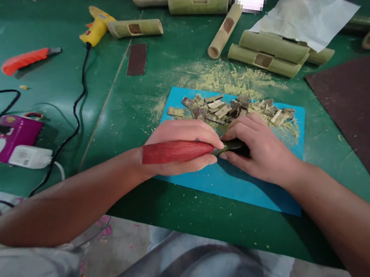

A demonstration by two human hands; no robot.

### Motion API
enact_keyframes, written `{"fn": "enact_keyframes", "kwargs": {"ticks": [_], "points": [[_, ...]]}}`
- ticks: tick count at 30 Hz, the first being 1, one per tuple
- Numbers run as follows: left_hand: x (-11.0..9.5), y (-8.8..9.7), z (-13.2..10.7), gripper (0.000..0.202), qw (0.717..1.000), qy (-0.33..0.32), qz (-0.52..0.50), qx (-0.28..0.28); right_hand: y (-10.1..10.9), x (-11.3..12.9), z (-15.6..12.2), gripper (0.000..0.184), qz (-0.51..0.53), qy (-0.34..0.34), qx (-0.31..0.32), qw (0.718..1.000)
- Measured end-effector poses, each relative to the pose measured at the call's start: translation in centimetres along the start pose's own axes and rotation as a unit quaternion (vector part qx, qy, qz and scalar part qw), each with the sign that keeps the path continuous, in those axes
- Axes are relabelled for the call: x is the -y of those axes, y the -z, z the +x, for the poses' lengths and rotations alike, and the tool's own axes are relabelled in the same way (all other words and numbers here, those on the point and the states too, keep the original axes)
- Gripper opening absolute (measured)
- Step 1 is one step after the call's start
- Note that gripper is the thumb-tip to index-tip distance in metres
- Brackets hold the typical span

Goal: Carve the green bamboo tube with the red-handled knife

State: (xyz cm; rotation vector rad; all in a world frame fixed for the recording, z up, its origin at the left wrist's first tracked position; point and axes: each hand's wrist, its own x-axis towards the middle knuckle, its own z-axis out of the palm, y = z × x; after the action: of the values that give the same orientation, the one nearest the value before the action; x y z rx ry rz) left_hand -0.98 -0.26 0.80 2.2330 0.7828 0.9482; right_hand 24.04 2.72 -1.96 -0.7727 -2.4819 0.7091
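Note:
My left hand (179,133) is closed around a tool with a red wooden handle (178,152), its butt lying toward my wrist. The front end of the tool meets the fingers of my right hand (251,140), which are closed on a dark greenish piece (233,145). Fingers and shadow cover most of that piece, so its kind is unclear. Both hands meet over a blue sheet (226,185). Just beyond them, small cut bamboo chips (223,109) and fibrous shavings lie on the sheet's far part.
Bamboo tubes with cut windows (198,6) lie along the back of the green table (167,63). A yellow glue gun (99,27), an orange cutter (28,61), a purple power adapter (11,138) and cables are on the left. Brown sandpaper (363,103) lies right; white paper (299,17) covers some tubes.

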Motion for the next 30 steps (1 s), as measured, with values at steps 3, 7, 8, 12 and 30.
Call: {"fn": "enact_keyframes", "kwargs": {"ticks": [3, 7, 8, 12, 30], "points": [[-0.4, -0.2, 0.2, 0.008, 1.0, 0.003, 0.0, -0.013, 0.0, 0.0, -0.1, 0.018, 0.002, 0.003, -0.001, 1.0], [-0.5, -0.4, 0.1, 0.01, 0.999, -0.002, 0.012, -0.042, -0.1, -0.2, -0.3, 0.019, 0.001, 0.004, -0.005, 1.0], [-0.5, -0.4, 0.0, 0.011, 0.999, -0.004, 0.014, -0.052, -0.2, -0.2, -0.3, 0.019, -0.001, 0.004, -0.007, 1.0], [-0.5, -0.4, -0.6, 0.011, 0.996, -0.022, 0.019, -0.08, -0.3, -0.4, -0.4, 0.017, -0.007, 0.013, -0.015, 1.0], [0.5, -0.5, -1.1, 0.007, 0.985, -0.098, 0.046, -0.132, -0.3, -0.7, -0.3, 0.019, -0.02, 0.013, -0.014, 1.0]]}}
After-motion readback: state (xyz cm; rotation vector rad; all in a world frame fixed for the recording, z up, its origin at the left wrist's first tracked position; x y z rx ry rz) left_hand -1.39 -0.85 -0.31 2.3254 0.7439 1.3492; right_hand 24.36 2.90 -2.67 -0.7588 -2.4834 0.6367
